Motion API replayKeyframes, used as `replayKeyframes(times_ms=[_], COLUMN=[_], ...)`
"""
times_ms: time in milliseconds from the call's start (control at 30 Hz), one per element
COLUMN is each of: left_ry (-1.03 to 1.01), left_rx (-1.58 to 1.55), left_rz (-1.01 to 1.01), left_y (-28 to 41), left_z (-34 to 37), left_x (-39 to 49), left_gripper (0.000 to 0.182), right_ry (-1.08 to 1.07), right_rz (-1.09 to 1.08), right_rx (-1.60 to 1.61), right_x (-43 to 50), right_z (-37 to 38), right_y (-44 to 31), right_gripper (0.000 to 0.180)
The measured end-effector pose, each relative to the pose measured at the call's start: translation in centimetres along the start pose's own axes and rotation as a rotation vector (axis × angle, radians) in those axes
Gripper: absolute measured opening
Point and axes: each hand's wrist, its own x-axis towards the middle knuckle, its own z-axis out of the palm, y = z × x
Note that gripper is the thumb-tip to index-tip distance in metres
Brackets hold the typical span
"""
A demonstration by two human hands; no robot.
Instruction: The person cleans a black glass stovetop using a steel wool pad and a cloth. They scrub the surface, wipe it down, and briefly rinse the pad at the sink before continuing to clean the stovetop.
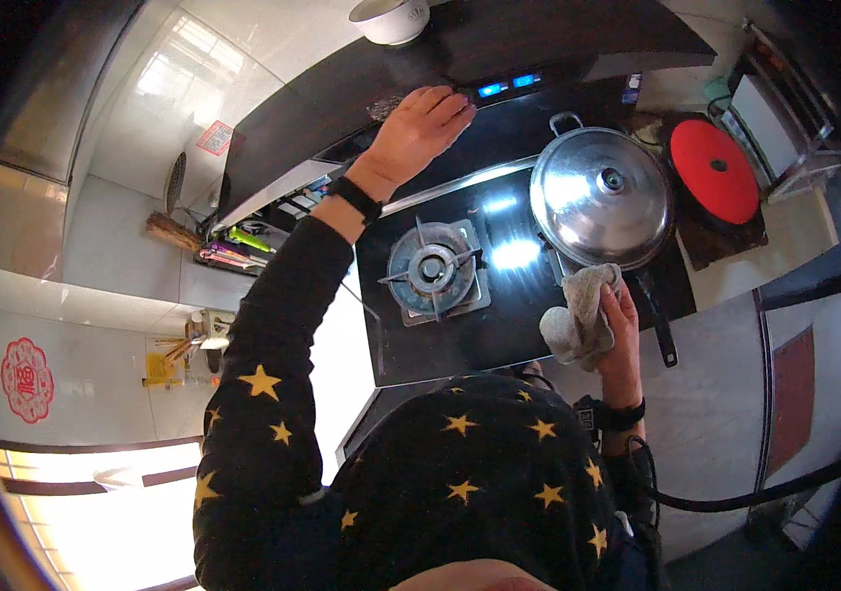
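My right hand [618,332] grips a folded, light beige cloth [583,314] by the front rim of a covered pan. The pan's domed, shiny metal lid [590,196] has a central knob, and its black handle [660,332] points towards me, right of the hand. Raised over the dark range hood [332,111], my left hand [431,122] has its fingers bunched together, just left of two blue-lit displays [507,86]. What is under those fingers is hidden. Below that arm, the left gas burner [432,270] shows its bare pan support on the black glass hob [509,325].
A red round lid-like disc [714,171] is right of the pan. A white bowl [391,21] sits on top of the hood. Left of the hob, a holder [232,255] contains several colourful-handled utensils. A dark cable [745,502] runs by my right forearm.
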Motion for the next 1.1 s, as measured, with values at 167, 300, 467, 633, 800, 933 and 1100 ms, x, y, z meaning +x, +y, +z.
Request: replayKeyframes(times_ms=[167, 300, 467, 633, 800, 933, 1100], left_ry=[-0.147, -0.233, -0.161, -0.182, -0.241, -0.192, -0.138], left_rx=[0.080, 0.132, 0.110, 0.102, 0.165, 0.110, 0.083], left_rz=[-0.017, -0.024, 0.037, 0.043, 0.089, 0.069, 0.095], left_y=[-1.0, -2.0, -2.2, -2.7, -3.7, -4.0, -3.7], left_z=[-4.5, -7.8, -5.9, -5.9, -10.4, -8.3, -7.3], left_x=[-7.4, -10.9, -6.6, -7.3, -13.6, -11.8, -9.1], left_gripper=[0.046, 0.042, 0.038, 0.039, 0.043, 0.039, 0.030], right_ry=[0.018, 0.104, 0.004, -0.027, 0.039, 0.015, -0.118], right_rz=[-0.010, -0.012, -0.033, -0.053, -0.043, 0.012, -0.017], right_rx=[0.003, -0.014, -0.025, 0.015, 0.004, -0.068, 0.059], right_x=[-0.1, -0.4, 0.0, -0.1, -0.8, -0.6, -0.6], right_z=[-1.0, -2.3, -1.8, -0.1, 1.7, 4.0, 5.5], right_y=[0.1, 0.2, 0.8, 1.9, 3.2, 4.6, 6.4], right_gripper=[0.026, 0.026, 0.028, 0.028, 0.027, 0.031, 0.025])
